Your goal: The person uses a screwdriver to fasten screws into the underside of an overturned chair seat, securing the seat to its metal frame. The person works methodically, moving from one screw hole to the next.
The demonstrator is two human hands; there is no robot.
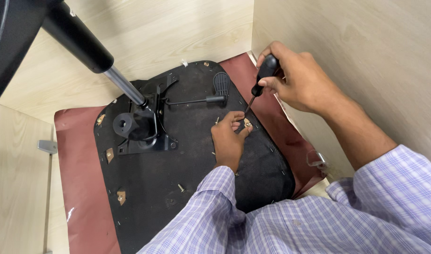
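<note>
Right hand [300,80] grip clamped on screwdriver [260,84], tip at screw [247,123] pinched by left hand [229,136].

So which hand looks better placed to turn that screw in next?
The right hand, probably: it already grips the black-handled screwdriver, whose tip points at the small screw fitting on the black seat underside. The left hand pinches that fitting, steadying it.

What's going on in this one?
A person works on the black underside of a chair seat that lies upside down on a wooden surface. The right hand grips a black-handled screwdriver, its tip down at a small fitting that the left hand steadies. A loose screw lies on the seat, near the black metal mechanism.
</note>
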